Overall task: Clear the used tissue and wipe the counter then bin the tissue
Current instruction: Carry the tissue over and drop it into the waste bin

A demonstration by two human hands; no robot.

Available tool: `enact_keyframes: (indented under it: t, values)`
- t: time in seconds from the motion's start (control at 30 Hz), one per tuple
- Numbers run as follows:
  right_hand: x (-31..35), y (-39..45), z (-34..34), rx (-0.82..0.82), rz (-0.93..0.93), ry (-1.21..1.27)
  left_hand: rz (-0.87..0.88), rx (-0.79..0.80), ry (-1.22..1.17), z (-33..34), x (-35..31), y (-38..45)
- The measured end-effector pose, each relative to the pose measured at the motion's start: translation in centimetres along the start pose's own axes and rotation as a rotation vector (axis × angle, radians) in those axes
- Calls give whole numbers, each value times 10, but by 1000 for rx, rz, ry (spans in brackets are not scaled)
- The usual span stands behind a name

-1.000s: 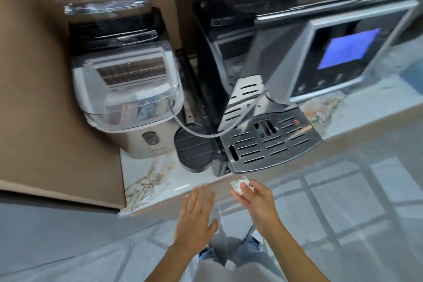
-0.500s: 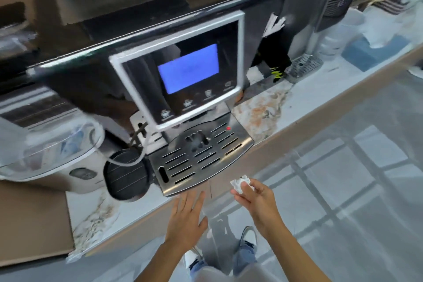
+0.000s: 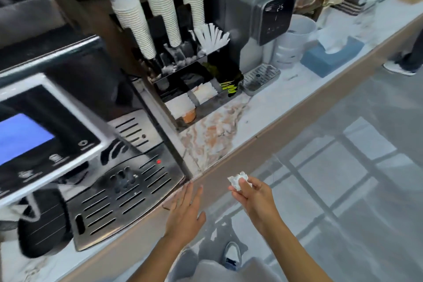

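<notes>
Fingers [image 3: 243, 186] pinch crumpled tissue [image 3: 237, 181] (right hand [image 3: 254, 199]); left hand [image 3: 186, 210] spread flat.

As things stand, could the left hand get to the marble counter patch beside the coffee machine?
Probably yes. The left hand is open and empty, fingertips at the counter edge; that patch is bare. The right hand holds the crumpled tissue.

Coffee machine [image 3: 68, 144] cut off at nine o'clock; screen icons blurred. Tissue [image 3: 237, 181] part-hidden by right hand [image 3: 256, 197] fingers (bin unseen). Twelve o'clock cups [image 3: 128, 7] smeared.
</notes>
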State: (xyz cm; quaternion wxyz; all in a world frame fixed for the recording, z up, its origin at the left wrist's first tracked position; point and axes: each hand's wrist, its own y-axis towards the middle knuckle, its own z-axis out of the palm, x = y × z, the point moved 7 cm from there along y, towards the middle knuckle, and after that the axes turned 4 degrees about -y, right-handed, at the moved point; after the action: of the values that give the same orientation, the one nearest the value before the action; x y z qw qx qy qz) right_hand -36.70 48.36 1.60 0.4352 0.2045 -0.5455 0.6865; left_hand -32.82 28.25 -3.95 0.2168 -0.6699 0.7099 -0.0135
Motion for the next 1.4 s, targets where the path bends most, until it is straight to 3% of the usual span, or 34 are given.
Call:
enact_keyframes:
  t: [0.47, 0.9, 1.23, 1.4]
  values:
    - [69, 56, -83, -154, -60, 176, 212, 8, 60, -9, -101, 117]
    - [191, 154, -155, -305, -150, 262, 378, 25, 113, -17, -207, 265]
    - [283, 224, -202, -357, -164, 321, 384, 39, 71, -38, -266, 357]
    - [332, 273, -221, -306, -152, 325, 332, -1, 40, -49, -295, 397]
